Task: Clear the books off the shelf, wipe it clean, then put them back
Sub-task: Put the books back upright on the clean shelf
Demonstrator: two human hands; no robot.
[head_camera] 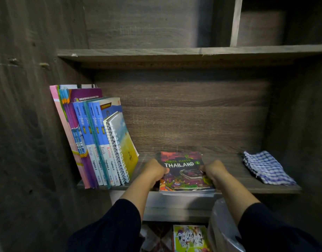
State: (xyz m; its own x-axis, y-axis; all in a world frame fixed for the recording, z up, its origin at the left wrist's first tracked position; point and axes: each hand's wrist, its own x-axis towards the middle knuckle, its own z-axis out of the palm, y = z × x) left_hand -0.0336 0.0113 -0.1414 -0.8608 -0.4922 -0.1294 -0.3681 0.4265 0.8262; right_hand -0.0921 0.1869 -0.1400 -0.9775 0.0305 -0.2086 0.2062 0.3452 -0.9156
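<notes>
A colourful book titled "Thailand" [183, 171] lies flat at the front of the dark wooden shelf [234, 171], on top of a small stack. My left hand [155, 170] grips its left edge and my right hand [213, 170] grips its right edge. At the shelf's left end a row of books [94, 139] stands leaning against the side wall, ending in spiral notebooks [120, 150]. A blue and white checked cloth [265, 168] lies crumpled at the shelf's right end.
An upper shelf board [174, 53] runs above, with a vertical divider [235, 20]. Below the shelf, a green-covered book [190, 238] lies near the floor beside a pale plastic container [223, 224]. The cabinet's side walls close in left and right.
</notes>
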